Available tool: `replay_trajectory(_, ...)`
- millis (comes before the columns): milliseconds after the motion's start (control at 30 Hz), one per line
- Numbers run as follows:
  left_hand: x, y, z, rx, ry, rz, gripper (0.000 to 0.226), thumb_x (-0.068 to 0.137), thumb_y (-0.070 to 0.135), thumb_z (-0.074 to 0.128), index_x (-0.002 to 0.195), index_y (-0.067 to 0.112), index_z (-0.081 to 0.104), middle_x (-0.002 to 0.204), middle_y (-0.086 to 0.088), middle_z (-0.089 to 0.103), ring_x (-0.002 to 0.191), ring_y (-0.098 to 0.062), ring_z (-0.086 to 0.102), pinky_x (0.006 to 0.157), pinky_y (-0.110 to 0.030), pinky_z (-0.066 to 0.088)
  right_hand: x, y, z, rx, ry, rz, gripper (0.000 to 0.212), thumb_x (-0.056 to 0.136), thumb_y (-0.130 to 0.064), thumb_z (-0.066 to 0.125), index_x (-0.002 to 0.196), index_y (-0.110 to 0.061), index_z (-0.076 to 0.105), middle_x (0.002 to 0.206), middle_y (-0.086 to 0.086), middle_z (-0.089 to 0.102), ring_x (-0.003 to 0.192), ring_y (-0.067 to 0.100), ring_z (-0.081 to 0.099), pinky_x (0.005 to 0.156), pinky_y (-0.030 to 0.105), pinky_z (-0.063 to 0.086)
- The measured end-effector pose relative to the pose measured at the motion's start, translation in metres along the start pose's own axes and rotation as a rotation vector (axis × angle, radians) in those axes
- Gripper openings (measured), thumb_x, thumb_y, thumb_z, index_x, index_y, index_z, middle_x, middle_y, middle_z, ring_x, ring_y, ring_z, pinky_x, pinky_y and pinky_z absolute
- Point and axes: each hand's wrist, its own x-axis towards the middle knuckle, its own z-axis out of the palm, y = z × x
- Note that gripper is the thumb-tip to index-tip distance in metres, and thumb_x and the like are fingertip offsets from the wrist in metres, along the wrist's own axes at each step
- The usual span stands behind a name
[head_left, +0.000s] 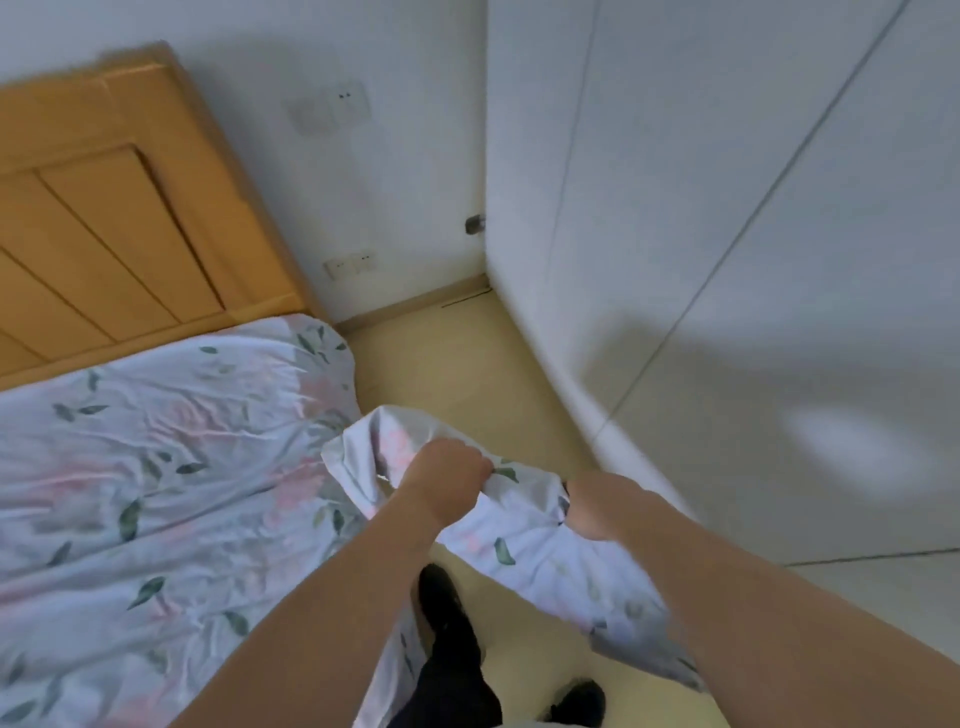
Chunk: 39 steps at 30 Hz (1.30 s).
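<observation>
Bed (104, 234) w/ floral sheet (156, 493), prob. creased

no legible text, labels, brands, numbers or signs anywhere in view

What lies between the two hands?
A bunched stretch of the sheet, gripped by the left hand and the right hand; the head view shows it.

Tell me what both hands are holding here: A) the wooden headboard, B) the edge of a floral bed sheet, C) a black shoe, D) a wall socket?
B: the left hand and the right hand each grip a bunched edge of the floral bed sheet, raised beside the bed.
</observation>
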Motion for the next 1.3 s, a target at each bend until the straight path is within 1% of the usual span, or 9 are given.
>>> replay_trajectory(167, -0.031, -0.118, -0.005, -0.169, 0.069, -0.254, 0.035, 0.081, 0.009, 0.041, 0.099, 0.027, 0.066, 0.093, 0.003, 0.068, 0.090, -0.022, 0.063, 0.070, -0.032, 0.048, 0.068, -0.097, -0.061, -0.080, 0.002, -0.144, 0.026, 0.092, -0.021, 0.040, 0.066, -0.021, 0.040, 0.073, -0.005, 0.044, 0.077, 0.019, 0.044, 0.051, 0.019, 0.026)
replay_trajectory(267, -0.046, -0.176, -0.016, -0.182, 0.122, -0.373, 0.033, 0.082, 0.010, 0.041, 0.098, 0.027, 0.065, 0.094, 0.002, 0.068, 0.089, -0.022, 0.063, 0.069, -0.031, 0.047, 0.100, -0.146, -0.092, -0.107, 0.037, -0.233, 0.015, 0.092, -0.027, 0.043, 0.087, -0.020, 0.055, 0.094, 0.001, 0.059, 0.083, 0.020, 0.053, 0.060, 0.023, 0.035)
replay_trajectory(367, -0.061, -0.223, -0.030, -0.170, 0.178, -0.477, 0.030, 0.081, 0.011, 0.044, 0.095, 0.026, 0.065, 0.091, 0.003, 0.068, 0.087, -0.022, 0.064, 0.069, -0.031, 0.049, 0.125, -0.189, -0.121, -0.131, 0.104, -0.315, 0.025, 0.091, -0.032, 0.047, 0.110, -0.018, 0.057, 0.109, 0.003, 0.063, 0.096, 0.024, 0.059, 0.071, 0.028, 0.041)
replay_trajectory(500, -0.074, -0.276, -0.046, -0.182, 0.241, -0.603, 0.027, 0.080, 0.012, 0.046, 0.094, 0.026, 0.064, 0.090, 0.003, 0.067, 0.086, -0.023, 0.063, 0.063, -0.030, 0.044, 0.160, -0.238, -0.155, -0.184, 0.179, -0.421, 0.023, 0.091, -0.036, 0.049, 0.107, -0.021, 0.056, 0.101, 0.001, 0.065, 0.088, 0.023, 0.060, 0.066, 0.030, 0.043)
replay_trajectory(600, -0.077, -0.308, -0.054, -0.182, 0.245, -0.692, 0.026, 0.080, 0.010, 0.047, 0.092, 0.026, 0.063, 0.087, 0.002, 0.066, 0.082, -0.022, 0.062, 0.060, -0.029, 0.040, 0.192, -0.265, -0.173, -0.211, 0.161, -0.452, 0.023, 0.091, -0.033, 0.049, 0.109, -0.022, 0.057, 0.101, 0.001, 0.065, 0.089, 0.023, 0.060, 0.075, 0.035, 0.050)
replay_trajectory(700, -0.083, -0.335, -0.063, -0.197, 0.247, -0.802, 0.025, 0.078, 0.008, 0.047, 0.089, 0.024, 0.061, 0.082, 0.004, 0.064, 0.081, -0.022, 0.061, 0.057, -0.029, 0.039, 0.223, -0.287, -0.190, -0.293, 0.144, -0.481, 0.020, 0.090, -0.028, 0.047, 0.104, -0.021, 0.058, 0.100, 0.000, 0.063, 0.088, 0.022, 0.058, 0.072, 0.031, 0.045)
replay_trajectory(900, -0.104, -0.389, -0.076, -0.136, 0.270, -0.945, 0.029, 0.078, 0.008, 0.047, 0.096, 0.025, 0.063, 0.088, 0.006, 0.065, 0.087, -0.019, 0.061, 0.061, -0.030, 0.048, 0.279, -0.348, -0.219, -0.370, 0.092, -0.551, 0.021, 0.091, -0.025, 0.044, 0.106, -0.017, 0.057, 0.106, 0.005, 0.062, 0.085, 0.021, 0.055, 0.070, 0.030, 0.043)
replay_trajectory(1133, -0.146, -0.456, -0.064, -0.128, 0.244, -1.136, 0.034, 0.080, 0.007, 0.044, 0.098, 0.028, 0.064, 0.095, 0.009, 0.068, 0.093, -0.018, 0.061, 0.061, -0.029, 0.046, 0.307, -0.425, -0.231, -0.411, 0.058, -0.813, 0.031, 0.092, -0.044, 0.042, 0.113, -0.023, 0.053, 0.110, -0.002, 0.059, 0.095, 0.022, 0.058, 0.078, 0.036, 0.049)
replay_trajectory(1300, -0.173, -0.531, -0.032, -0.170, 0.275, -1.256, 0.036, 0.080, 0.007, 0.043, 0.097, 0.028, 0.067, 0.090, 0.004, 0.070, 0.088, -0.022, 0.063, 0.063, -0.032, 0.050, 0.329, -0.507, -0.231, -0.459, 0.119, -0.874, 0.022, 0.092, -0.038, 0.047, 0.100, -0.019, 0.056, 0.099, 0.001, 0.062, 0.085, 0.022, 0.058, 0.066, 0.033, 0.047)
